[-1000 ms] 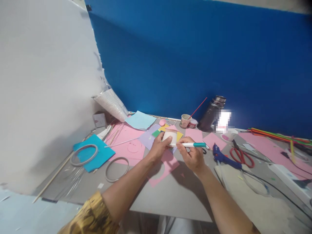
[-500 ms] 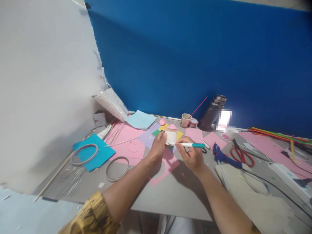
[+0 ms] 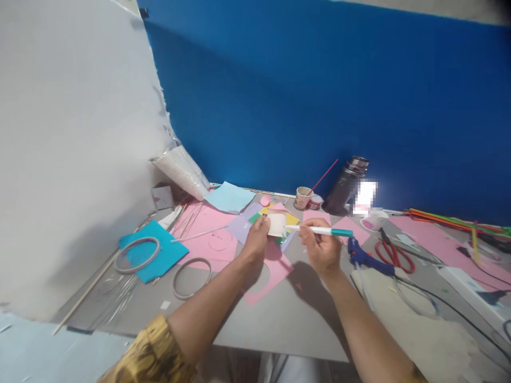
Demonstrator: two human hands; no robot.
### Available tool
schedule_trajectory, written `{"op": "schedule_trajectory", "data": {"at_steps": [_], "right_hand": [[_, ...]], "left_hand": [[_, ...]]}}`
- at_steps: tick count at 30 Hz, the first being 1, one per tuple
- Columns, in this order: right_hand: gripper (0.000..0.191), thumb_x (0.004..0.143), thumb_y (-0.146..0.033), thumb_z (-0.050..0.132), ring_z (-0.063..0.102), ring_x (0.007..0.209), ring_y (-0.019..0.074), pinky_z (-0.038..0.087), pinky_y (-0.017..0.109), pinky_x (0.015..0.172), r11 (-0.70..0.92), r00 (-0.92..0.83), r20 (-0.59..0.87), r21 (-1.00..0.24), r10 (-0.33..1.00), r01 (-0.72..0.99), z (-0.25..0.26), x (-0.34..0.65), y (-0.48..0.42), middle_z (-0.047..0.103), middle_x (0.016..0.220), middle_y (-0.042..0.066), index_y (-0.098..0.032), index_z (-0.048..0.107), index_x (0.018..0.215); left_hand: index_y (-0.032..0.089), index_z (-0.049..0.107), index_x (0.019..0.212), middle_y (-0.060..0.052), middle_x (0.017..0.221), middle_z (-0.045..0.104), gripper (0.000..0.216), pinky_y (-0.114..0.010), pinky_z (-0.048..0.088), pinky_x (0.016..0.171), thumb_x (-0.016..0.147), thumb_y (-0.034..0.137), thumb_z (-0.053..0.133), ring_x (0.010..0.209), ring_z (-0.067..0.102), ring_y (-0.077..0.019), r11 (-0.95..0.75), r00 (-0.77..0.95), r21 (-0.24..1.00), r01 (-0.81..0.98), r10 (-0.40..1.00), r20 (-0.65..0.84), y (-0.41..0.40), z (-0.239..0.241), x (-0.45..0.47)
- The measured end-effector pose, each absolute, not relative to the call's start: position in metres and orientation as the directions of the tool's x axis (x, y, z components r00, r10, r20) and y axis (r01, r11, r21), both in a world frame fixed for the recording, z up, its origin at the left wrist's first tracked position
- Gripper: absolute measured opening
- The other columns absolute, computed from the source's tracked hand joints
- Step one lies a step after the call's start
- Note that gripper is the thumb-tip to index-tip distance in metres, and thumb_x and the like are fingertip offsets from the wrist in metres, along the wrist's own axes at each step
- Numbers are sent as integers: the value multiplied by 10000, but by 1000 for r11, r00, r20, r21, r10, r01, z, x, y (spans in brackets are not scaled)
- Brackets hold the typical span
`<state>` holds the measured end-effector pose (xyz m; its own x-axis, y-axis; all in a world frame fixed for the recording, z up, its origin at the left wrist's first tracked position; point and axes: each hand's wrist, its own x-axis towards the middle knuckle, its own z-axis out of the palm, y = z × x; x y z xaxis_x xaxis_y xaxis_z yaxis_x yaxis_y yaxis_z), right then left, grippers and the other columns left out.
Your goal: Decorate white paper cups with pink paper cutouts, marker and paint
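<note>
My left hand point(image 3: 257, 236) grips a small white paper cup point(image 3: 277, 225) by its left side, above the middle of the table. Between the fingers of my right hand point(image 3: 321, 247) is a white marker point(image 3: 319, 230) with a teal end, held nearly level. Its tip points left at the cup, and I cannot tell whether it touches. Beneath the cup lie lilac paper point(image 3: 241, 226), yellow and green pieces, and a pink sheet point(image 3: 265, 284) with a round cut-out.
A blue glue gun point(image 3: 369, 258) and red-handled scissors point(image 3: 395, 256) lie to the right. A dark flask point(image 3: 345, 186) and a cup with a red stick point(image 3: 303, 198) stand at the back. Grey rings point(image 3: 192, 279) and bagged cups point(image 3: 181, 170) are on the left.
My right hand has moved right with the marker, so its tip has drawn back from across the cup's lower part to its right edge. My left hand keeps hold of the cup.
</note>
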<state>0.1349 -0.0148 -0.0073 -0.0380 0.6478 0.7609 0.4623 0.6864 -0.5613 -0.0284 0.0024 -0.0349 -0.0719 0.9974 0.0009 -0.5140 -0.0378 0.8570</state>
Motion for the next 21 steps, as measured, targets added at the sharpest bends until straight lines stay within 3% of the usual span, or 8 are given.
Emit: {"op": "schedule_trajectory", "data": {"at_steps": [2,6,14,21], "right_hand": [[200,978,-385,585,589,512,136,501,259,544,663,25,754,-593,657,457,-7,139,-13,648,653,-20,-215,639,888],[202,969,-384,586,599,539,142,489,255,521,690,-36,757,-573,652,442,-5,140,-14,660,684,-4,-216,630,866],[152,972,-326,579,609,566,147,481,261,541,723,-100,778,-517,620,458,-4,134,-18,652,681,-4,-219,622,873],[160,971,-340,575,597,545,146,485,266,535,701,-87,749,-565,657,435,-4,137,-16,645,673,-6,-221,612,872]], "left_hand": [[172,660,993,-82,1000,688,284,-334,554,800,889,433,695,861,648,-188,27,-19,794,-607,999,-49,4,-34,-28],[153,667,1054,-118,1052,715,306,-369,576,824,924,430,665,895,679,-210,128,66,722,-680,991,-114,3,-29,-28],[162,714,1056,-106,1042,735,403,-338,571,827,832,493,767,930,689,-218,129,160,737,-664,987,-28,-3,-26,-31],[148,716,1099,-140,1151,732,379,-357,585,860,897,468,695,1026,689,-247,165,189,689,-705,981,-43,-1,-27,-31]]}}
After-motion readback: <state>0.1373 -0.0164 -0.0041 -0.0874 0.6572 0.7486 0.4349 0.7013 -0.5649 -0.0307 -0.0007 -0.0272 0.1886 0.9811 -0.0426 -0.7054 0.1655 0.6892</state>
